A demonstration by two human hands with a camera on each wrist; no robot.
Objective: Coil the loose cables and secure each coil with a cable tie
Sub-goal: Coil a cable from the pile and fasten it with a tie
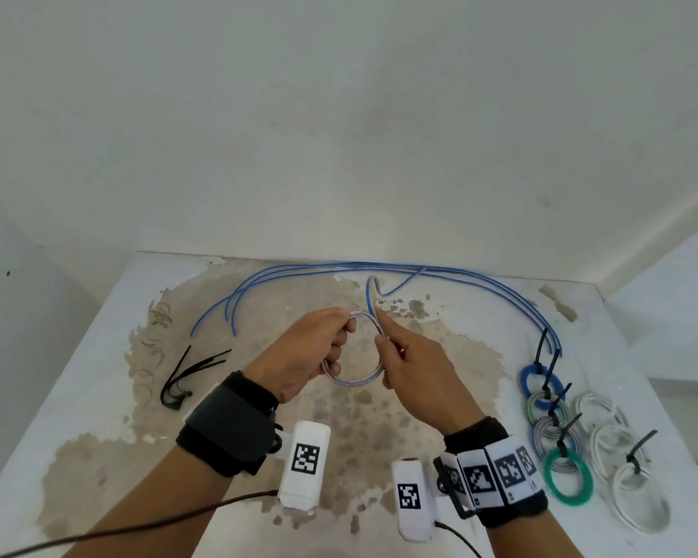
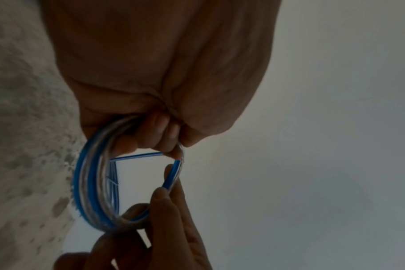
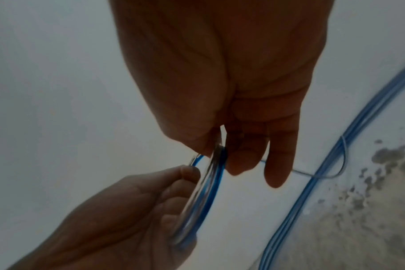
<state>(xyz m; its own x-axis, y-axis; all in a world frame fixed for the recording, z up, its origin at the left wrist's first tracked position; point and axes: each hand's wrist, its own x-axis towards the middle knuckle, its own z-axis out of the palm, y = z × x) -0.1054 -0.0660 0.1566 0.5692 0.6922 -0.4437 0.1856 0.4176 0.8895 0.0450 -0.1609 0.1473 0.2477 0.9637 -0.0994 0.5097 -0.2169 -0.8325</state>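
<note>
Head: left hand point(image 1: 307, 352) grips blue-and-clear coil point(image 1: 353, 380) above table point(image 1: 97, 376), right hand point(image 1: 410, 370) pinches its right side; loose cables point(image 1: 339, 269) along the far edge, ties point(image 1: 186, 374) left, tied coils point(image 1: 569, 473) right. Left wrist: fingers point(image 2: 160, 127) curled round coil. Right wrist: thumb and fingers point(image 3: 240, 160) pinch coil strands.
</note>
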